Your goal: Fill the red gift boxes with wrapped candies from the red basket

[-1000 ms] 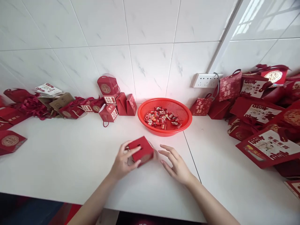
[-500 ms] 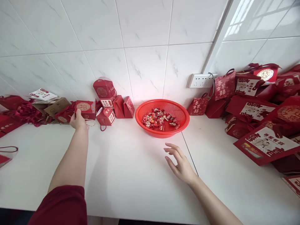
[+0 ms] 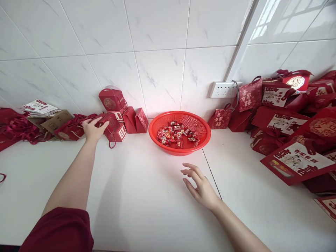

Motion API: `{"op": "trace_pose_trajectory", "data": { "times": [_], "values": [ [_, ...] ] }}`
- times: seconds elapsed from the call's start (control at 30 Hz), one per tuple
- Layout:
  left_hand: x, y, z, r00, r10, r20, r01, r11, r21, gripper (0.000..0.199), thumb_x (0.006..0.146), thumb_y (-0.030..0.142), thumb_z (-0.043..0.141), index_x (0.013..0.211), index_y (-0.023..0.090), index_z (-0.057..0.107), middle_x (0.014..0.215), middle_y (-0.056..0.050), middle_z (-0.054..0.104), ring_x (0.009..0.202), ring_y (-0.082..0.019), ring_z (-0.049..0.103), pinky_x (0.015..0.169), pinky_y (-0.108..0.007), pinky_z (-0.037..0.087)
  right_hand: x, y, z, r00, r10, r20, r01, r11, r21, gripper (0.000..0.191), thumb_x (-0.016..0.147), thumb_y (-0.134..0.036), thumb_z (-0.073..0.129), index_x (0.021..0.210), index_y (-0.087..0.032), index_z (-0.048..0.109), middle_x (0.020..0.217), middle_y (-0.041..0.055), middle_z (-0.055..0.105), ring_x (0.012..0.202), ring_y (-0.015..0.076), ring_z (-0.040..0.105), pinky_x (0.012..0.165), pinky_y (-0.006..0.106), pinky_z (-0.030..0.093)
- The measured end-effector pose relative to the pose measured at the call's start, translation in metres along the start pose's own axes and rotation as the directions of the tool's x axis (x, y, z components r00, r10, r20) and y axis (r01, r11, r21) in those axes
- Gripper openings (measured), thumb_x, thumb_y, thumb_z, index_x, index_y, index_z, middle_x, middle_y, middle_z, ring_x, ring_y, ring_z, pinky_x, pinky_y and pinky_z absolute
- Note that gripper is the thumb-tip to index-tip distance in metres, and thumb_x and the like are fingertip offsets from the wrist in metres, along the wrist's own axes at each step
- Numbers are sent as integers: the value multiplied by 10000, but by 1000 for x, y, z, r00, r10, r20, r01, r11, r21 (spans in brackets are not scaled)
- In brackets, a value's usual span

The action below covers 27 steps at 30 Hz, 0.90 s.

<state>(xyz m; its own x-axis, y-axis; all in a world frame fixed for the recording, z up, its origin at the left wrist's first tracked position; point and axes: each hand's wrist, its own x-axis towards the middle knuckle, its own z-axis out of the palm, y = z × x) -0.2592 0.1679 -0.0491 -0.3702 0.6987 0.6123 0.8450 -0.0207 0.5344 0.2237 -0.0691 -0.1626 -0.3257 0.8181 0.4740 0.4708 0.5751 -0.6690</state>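
My left hand (image 3: 93, 131) is at the left back, fingers and thumb on a small red gift box (image 3: 111, 120) with a gold emblem. The box is tilted against other red boxes, partly behind my fingers. Just right of it, a red box with a white panel (image 3: 121, 133) and a cord loop stands on the table, with another red box (image 3: 112, 99) stacked above. My right hand (image 3: 202, 189) hovers over the table, fingers apart and holding nothing. Beyond it sits a red plastic basket (image 3: 181, 151) with wrapped candies (image 3: 177, 133) in it.
Two slim red boxes (image 3: 135, 120) stand left of the basket against the tiled wall. A heap of red gift boxes and bags (image 3: 283, 122) fills the right side. A power strip (image 3: 224, 90) is on the wall. Red bags and a brown carton (image 3: 56, 122) lie at far left.
My left hand has shifted slightly right and turned, with the red gift box now turned and against the stacked boxes. My right hand has hardly moved. The view has shifted a little.
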Motion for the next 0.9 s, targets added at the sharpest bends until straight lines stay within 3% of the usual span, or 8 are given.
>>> {"op": "trace_pose_trajectory", "data": {
  "times": [0.17,0.43,0.6,0.8,0.9],
  "values": [
    [-3,-3,12,998,56,33,-57,997,53,544,799,455,770,1261,188,665,1334,-63,363,1322,-254,383,1200,-423,275,1,2,0,1000,8,9,-7,1000,-8,280,1008,-188,451,1269,-270,512,1424,118,482,1063,208,659,875,395,584],
    [-11,6,27,993,108,47,-112,989,97,573,867,487,665,1349,187,583,1463,-133,287,1419,-329,318,1209,-439,265,4,0,0,1000,4,9,-4,1000,-17,258,1007,-175,442,1236,-264,519,1366,127,522,974,195,670,832,390,587],
    [-15,11,32,996,71,48,-77,987,139,561,890,505,611,1369,217,552,1501,-158,246,1434,-337,313,1200,-444,286,3,0,0,1000,9,15,-9,1000,-13,255,1006,-172,447,1229,-265,526,1356,123,529,946,185,679,836,386,585],
    [-15,19,29,993,-20,114,0,985,174,602,899,537,577,1407,219,516,1558,-183,198,1379,-421,383,1151,-542,320,3,2,2,999,9,39,-9,1000,11,261,1008,-168,442,1221,-274,548,1312,109,566,931,180,684,850,386,581],
    [-15,34,18,981,-65,181,31,982,186,705,874,517,630,1468,192,438,1607,-190,139,1449,-474,238,1174,-603,224,1,5,4,1000,-1,25,0,1000,21,253,1007,-173,444,1212,-269,557,1276,108,594,940,189,683,848,388,582]
  ]
}}
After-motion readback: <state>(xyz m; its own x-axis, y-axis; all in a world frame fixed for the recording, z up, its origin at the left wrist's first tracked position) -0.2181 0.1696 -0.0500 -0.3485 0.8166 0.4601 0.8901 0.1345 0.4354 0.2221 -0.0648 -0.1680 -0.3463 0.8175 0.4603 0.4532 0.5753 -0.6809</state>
